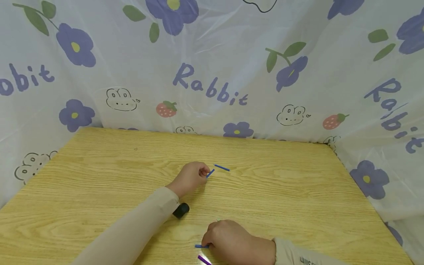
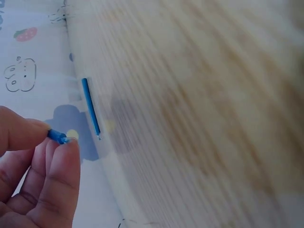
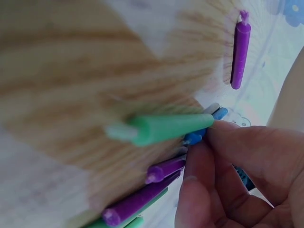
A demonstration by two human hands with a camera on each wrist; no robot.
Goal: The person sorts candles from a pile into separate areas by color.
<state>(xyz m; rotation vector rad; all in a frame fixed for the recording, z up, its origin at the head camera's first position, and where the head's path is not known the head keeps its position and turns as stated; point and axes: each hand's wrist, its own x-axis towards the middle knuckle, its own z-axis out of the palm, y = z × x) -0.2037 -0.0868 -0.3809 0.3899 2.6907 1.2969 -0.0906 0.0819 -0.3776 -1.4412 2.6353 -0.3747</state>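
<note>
My left hand (image 1: 190, 177) pinches a thin blue candle (image 1: 211, 173) between thumb and fingertip; its wick end shows in the left wrist view. Just beyond it, a second blue candle (image 1: 222, 168) lies on the table. Nearer the front, my right hand (image 1: 232, 239) holds a pale green candle (image 3: 171, 129) by one end, wick pointing away from the fingers. Behind that candle, partly covered, a blue candle (image 3: 219, 113) lies close to the fingertips. Purple candles (image 3: 142, 199) lie below the right hand, and a separate purple candle (image 3: 241, 54) lies farther off.
A black object (image 1: 181, 210) stands on the wooden table (image 1: 281, 191) beside the left sleeve, partly hidden by it. More green candles (image 3: 135, 222) lie under the purple ones. A printed white curtain (image 1: 212, 117) borders the table's back and sides.
</note>
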